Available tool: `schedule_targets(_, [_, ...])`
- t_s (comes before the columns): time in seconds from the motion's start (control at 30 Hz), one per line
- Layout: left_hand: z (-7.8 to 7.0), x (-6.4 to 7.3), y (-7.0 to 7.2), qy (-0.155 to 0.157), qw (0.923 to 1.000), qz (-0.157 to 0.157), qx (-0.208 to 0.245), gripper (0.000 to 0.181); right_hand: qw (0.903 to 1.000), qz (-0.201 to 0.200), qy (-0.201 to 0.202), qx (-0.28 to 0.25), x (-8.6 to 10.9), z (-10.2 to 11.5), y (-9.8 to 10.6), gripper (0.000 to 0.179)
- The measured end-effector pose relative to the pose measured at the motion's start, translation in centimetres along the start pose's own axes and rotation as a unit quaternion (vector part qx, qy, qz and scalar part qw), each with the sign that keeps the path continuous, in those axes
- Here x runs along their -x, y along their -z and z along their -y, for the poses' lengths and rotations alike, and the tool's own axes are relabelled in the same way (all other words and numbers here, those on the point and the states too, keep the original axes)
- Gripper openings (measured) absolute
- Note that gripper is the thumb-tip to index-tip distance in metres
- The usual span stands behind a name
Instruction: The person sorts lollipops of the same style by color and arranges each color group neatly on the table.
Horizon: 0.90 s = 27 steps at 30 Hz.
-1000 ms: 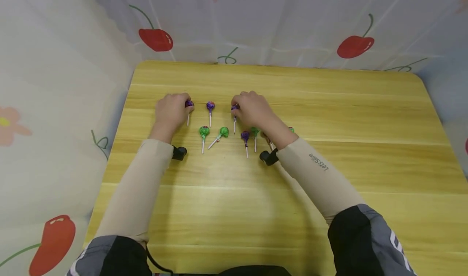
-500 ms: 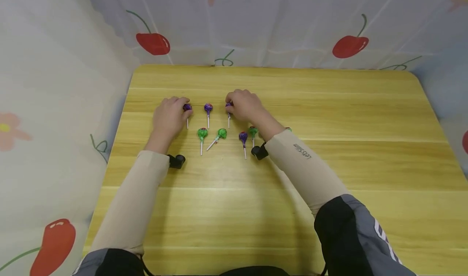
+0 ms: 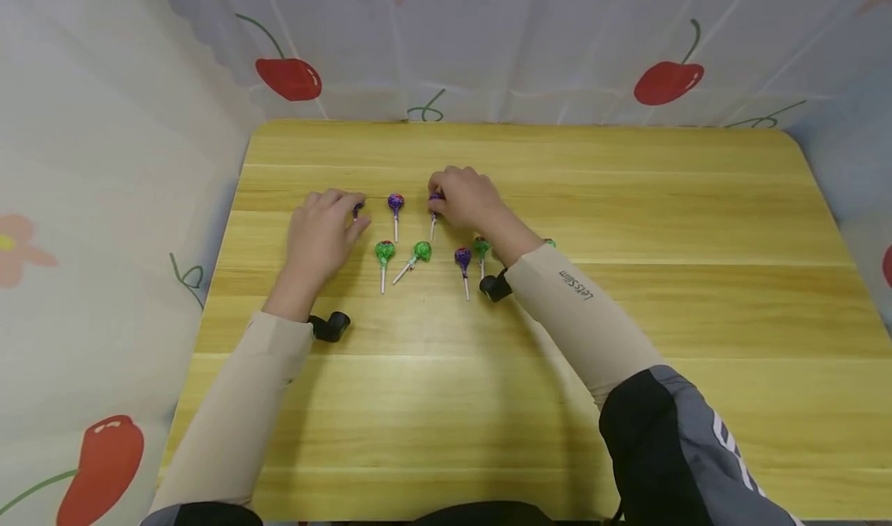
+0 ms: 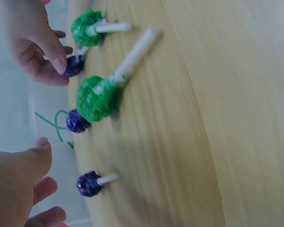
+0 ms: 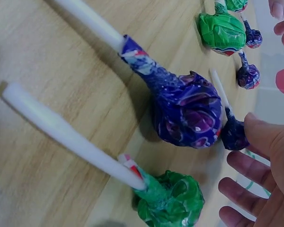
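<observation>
Purple-wrapped lollipops lie in a back row, sticks toward the person. At its left end, my left hand [image 3: 320, 232] is spread beside a purple lollipop [image 4: 89, 183]. A gap shows between its fingers and the candy in the left wrist view. My right hand [image 3: 470, 199] pinches the wrapped head of the row's right-hand purple lollipop [image 5: 234, 135] between thumb and fingertips; its other fingers stand apart. Between the hands lies another purple lollipop [image 3: 396, 203]. In front are two green lollipops, one straight [image 3: 385, 252] and one slanted [image 3: 422, 252].
Below the right hand lie a purple lollipop [image 3: 463, 258] and a green one [image 3: 482, 247]. Another green head [image 3: 550, 242] peeks out past the right forearm, which hides what is beneath it. A cherry-printed curtain [image 3: 530, 46] hangs behind the wooden table [image 3: 432, 433].
My left hand has let go of its purple lollipop, spread its fingers and drawn back slightly toward the person. The right hand has shifted its lollipop a little left, nearer the middle one.
</observation>
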<state>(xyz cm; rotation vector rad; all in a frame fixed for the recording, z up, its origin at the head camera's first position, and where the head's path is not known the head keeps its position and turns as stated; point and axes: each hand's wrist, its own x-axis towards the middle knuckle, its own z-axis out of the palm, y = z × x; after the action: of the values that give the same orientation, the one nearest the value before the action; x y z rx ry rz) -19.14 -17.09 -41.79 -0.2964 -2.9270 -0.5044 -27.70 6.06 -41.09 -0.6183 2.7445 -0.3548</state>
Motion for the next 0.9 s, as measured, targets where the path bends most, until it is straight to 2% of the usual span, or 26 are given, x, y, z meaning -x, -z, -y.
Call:
schedule_targets(0.17, [-1.3,0.0,0.4,-0.028,0.9995,0.008,0.013,0.038,0.9997,-0.021,0.002,-0.016,0.8,-0.6,1.0,0.041])
schedule_targets(0.3, [-2.7,-0.1,0.5,-0.054,0.9982,0.016,0.017,0.039,0.9983,-0.043,0.005,-0.038,2.3,-1.8,2.0,0.041])
schedule_targets(0.43, [-4.6,0.0,0.3,-0.076,0.9956,0.051,0.020,0.044,0.9972,-0.054,-0.003,-0.052,4.5,-3.6,2.2,0.040])
schedule_targets(0.63, [-7.4,0.0,-1.3,-0.105,0.9881,0.112,0.009,0.041,0.9978,-0.053,0.017,-0.036,8.0,-5.6,1.0,0.039])
schedule_targets(0.77, [-8.5,-0.1,-2.5,-0.115,0.9846,0.131,-0.011,0.041,0.9976,-0.059,0.031,-0.019,9.5,-6.0,-0.3,0.041])
schedule_targets(0.9, [-9.1,-0.3,-3.3,-0.104,0.9850,0.136,-0.022,0.043,0.9973,-0.065,0.033,-0.010,10.0,-5.5,-1.3,0.041])
